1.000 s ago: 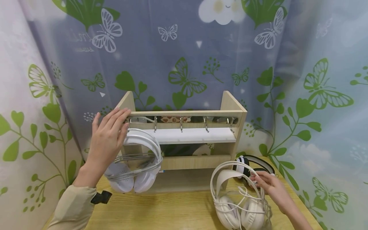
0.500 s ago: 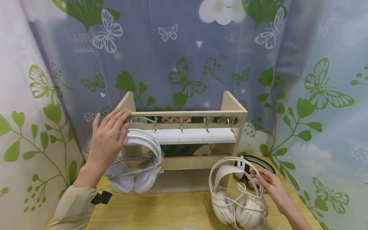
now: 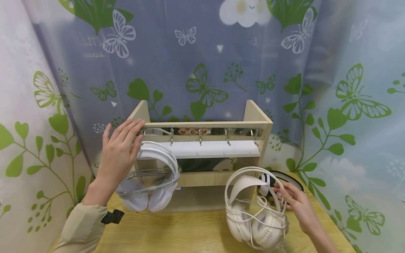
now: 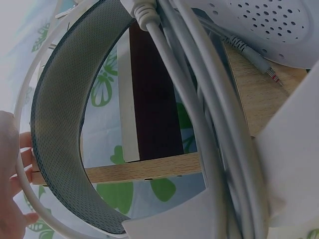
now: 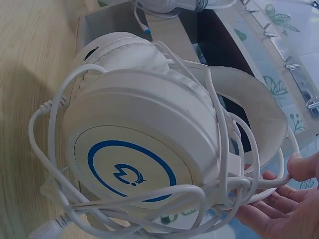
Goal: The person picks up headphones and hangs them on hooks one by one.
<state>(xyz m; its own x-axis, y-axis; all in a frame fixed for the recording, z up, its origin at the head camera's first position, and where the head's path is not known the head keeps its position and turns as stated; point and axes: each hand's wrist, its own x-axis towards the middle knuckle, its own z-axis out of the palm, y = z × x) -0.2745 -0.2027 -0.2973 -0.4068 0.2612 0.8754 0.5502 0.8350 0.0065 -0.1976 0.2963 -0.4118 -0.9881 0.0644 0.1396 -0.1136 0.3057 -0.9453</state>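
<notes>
My right hand [image 3: 299,205] pinches the side of the double headband of cream-white headphones [image 3: 238,221], which hang over the right front of the table with their cable wound round them. In the right wrist view, the earcup [image 5: 132,164] shows a blue ring and logo, and thumb and fingers hold the band. My left hand [image 3: 118,154] rests with extended fingers on the upper left corner of the wooden rack [image 3: 205,123]. Just below it, white headphones [image 3: 162,196] with a grey cable wrapped round them hang at the rack's left end.
Metal hooks [image 3: 200,137] line the rack's front bar above a white shelf [image 3: 215,149]. Black-and-white headphones [image 3: 289,175] lie on the wooden table [image 3: 177,232] behind my right hand. A printed curtain [image 3: 234,77] stands behind and at both sides.
My right hand has lifted the cream-white headphones slightly and brought them a little left toward the rack. The left hand and the hanging headphones have stayed put.
</notes>
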